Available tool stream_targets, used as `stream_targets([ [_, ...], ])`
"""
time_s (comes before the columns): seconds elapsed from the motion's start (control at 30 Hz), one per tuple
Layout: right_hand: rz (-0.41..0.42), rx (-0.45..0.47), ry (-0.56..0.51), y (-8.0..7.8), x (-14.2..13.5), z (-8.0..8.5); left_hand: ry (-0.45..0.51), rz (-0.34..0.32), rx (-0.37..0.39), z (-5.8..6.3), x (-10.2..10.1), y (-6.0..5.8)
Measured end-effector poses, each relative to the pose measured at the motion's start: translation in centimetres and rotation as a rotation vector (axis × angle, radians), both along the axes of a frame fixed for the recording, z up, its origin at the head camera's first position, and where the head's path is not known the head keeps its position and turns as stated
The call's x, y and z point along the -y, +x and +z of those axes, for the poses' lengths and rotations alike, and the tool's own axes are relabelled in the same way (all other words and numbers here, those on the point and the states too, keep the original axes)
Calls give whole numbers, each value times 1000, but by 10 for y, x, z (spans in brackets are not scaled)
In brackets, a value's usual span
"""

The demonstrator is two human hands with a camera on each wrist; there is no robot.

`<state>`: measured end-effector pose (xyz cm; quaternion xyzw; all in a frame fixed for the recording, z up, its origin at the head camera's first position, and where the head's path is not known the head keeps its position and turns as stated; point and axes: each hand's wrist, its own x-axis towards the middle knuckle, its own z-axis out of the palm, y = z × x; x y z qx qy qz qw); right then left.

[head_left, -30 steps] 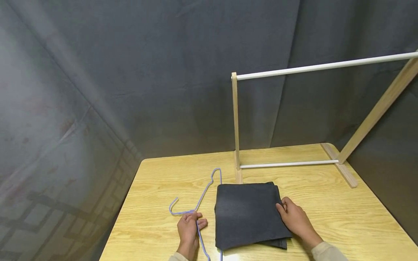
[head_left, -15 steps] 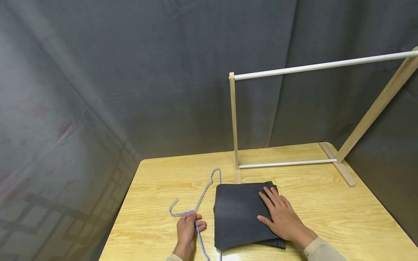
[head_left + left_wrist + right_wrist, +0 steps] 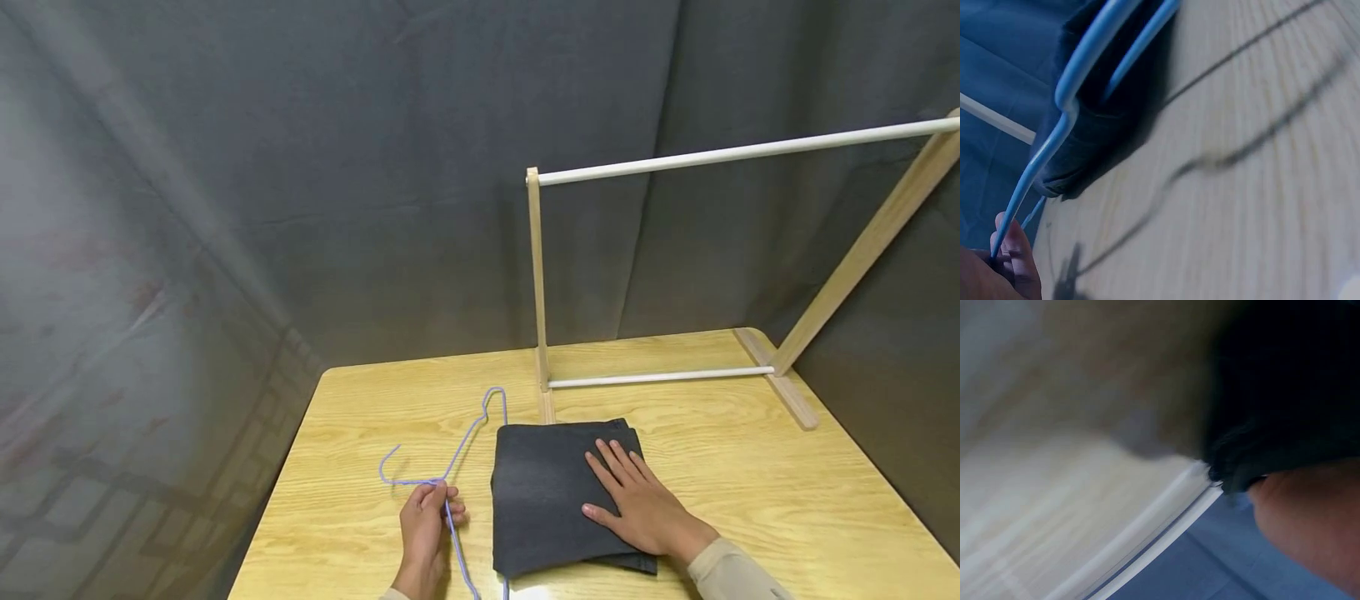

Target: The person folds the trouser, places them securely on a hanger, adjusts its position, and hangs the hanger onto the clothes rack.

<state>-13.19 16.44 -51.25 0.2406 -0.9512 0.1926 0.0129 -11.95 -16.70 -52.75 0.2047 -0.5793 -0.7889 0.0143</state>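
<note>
A folded piece of dark cloth (image 3: 547,500), perhaps trousers, lies over the bar of a lilac wire hanger (image 3: 465,446) on the table. My left hand (image 3: 425,533) pinches the hanger at its neck, with the hook pointing left. In the left wrist view the hanger (image 3: 1054,140) stands off the table and casts a shadow, and its bar enters the cloth's fold (image 3: 1085,134). My right hand (image 3: 637,504) rests flat on the right part of the cloth, fingers spread. The right wrist view is blurred, with the cloth (image 3: 1291,387) and part of the hand showing.
A wooden rack with a white top rail (image 3: 735,154) and a lower white rod (image 3: 660,378) stands at the table's back right. Its left foot reaches close behind the cloth. Grey curtains (image 3: 420,208) surround the wood-grain table (image 3: 360,433).
My right hand has let go of the cloth's right edge and now lies flat on top. My left hand and the hanger's hook have shifted slightly left and up.
</note>
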Motion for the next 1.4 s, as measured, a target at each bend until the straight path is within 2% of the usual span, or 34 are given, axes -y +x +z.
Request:
stream_targets([
  [0.13,15,59,-5,-1,-2,0,-19,11,-12,5,1,-3],
  [0.37,-22,193,35,-2,-1,2,66,5,23,6,5,-3],
  [0.57,-26,177,7,-2,0,1,45,-21,27,5,11,-3],
  [0.73,-9,198,30,-5,5,15,10,-37,11,7,15,-5],
  [0.87,-17,265,88,-6,19,33,-61,-49,11,9,18,-6],
  [1.0,62,297,98,-10,43,43,-102,-72,16,8,20,-3],
  [1.1,130,294,102,-14,61,40,-104,-67,24,7,20,-2],
  [1.17,138,306,119,-18,70,35,-114,-64,31,6,20,-2],
  [1.27,110,332,166,-21,79,29,-113,-61,37,6,21,-4],
  [1.4,58,336,272,-22,85,30,-75,-54,25,6,21,-5],
])
